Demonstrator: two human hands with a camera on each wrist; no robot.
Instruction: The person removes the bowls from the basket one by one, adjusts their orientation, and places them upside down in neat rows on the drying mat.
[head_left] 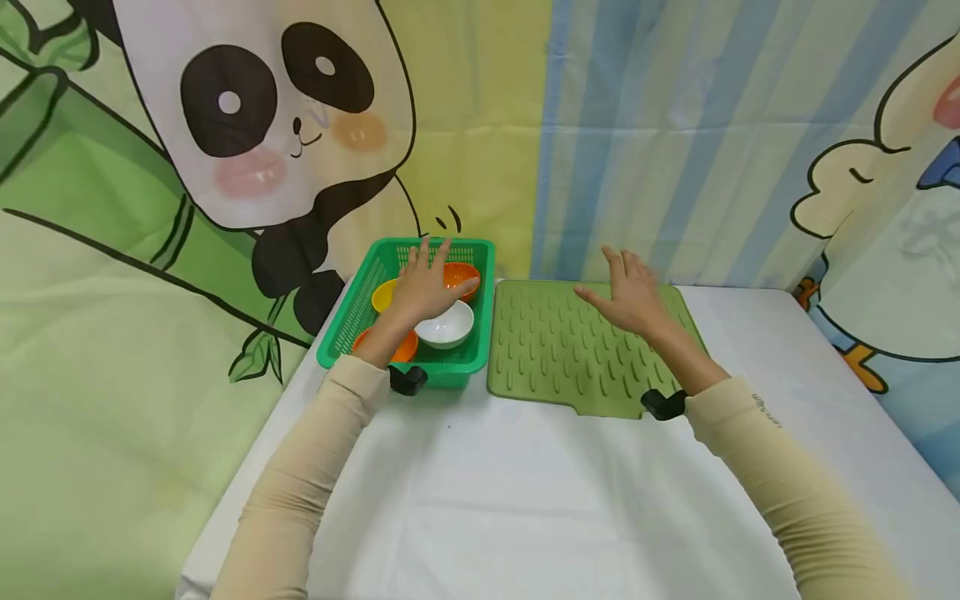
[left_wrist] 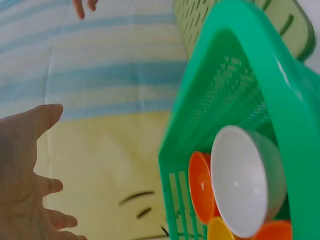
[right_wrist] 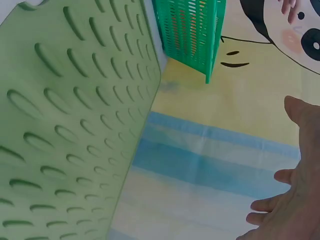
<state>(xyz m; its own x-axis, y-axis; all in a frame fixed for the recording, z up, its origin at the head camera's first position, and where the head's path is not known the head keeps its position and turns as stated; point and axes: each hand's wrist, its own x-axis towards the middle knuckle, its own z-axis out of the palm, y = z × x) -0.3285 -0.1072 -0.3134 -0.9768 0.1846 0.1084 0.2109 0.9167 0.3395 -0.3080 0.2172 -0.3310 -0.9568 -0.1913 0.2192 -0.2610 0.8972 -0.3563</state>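
Note:
My left hand [head_left: 426, 293] hovers over the green plastic basket [head_left: 486, 333], fingers spread and holding nothing. Inside the basket lie a white bowl [head_left: 446, 327], orange bowls [head_left: 461, 275] and a yellow bowl [head_left: 383, 295], partly hidden by the hand and forearm in the head view. The left wrist view shows the white bowl [left_wrist: 239, 180] tilted beside an orange bowl [left_wrist: 201, 187]. My right hand [head_left: 632, 293] is held above the olive-green drying mat [head_left: 555, 342], its fingers spread and nothing in it. In the right wrist view the hand [right_wrist: 295, 195] is off to the mat's side.
Basket and mat sit side by side toward the back of a table with a white cover [head_left: 525, 500]. Behind them hangs a printed curtain [head_left: 480, 125] with a panda and stripes. The mat has raised oval ridges and a small lip at its front edge.

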